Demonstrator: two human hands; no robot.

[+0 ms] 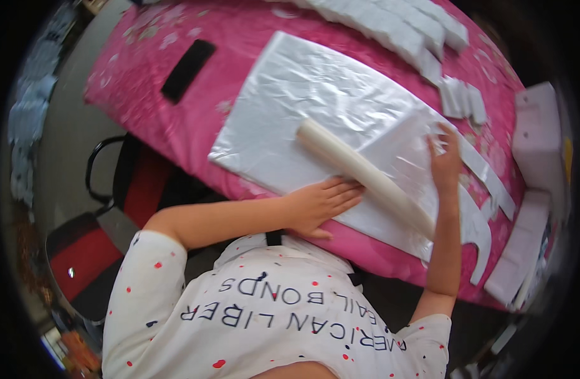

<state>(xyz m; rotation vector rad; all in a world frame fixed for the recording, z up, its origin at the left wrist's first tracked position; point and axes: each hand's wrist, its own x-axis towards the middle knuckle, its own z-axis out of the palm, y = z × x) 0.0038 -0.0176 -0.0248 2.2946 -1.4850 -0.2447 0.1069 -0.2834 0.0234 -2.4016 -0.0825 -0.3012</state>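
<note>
A stack of clear-white plastic bags (pixel 302 82) lies flat and slightly wrinkled on the table. Diagonally across it rests a long, pale cream tube or rod (pixel 366 174). My left hand (pixel 328 203) is laid flat at the near edge of the stack, its fingertips against the tube and the thumb apart. On the other side of the tube, my right hand (pixel 446 163) is over the right part of the plastic, fingers bent and spread. Its fingertips touch or nearly touch the sheet; I see nothing held between them. Handle-like strips of plastic (pixel 478 237) stick out at the right.
A pink floral cloth (pixel 138 76) covers the table. At the far left lies a black phone-like slab (pixel 189 69). White folded bundles (pixel 391 25) line the far edge, and white foam boxes (pixel 536 126) stand at the right. Red-and-black chairs (pixel 87 252) are at the left.
</note>
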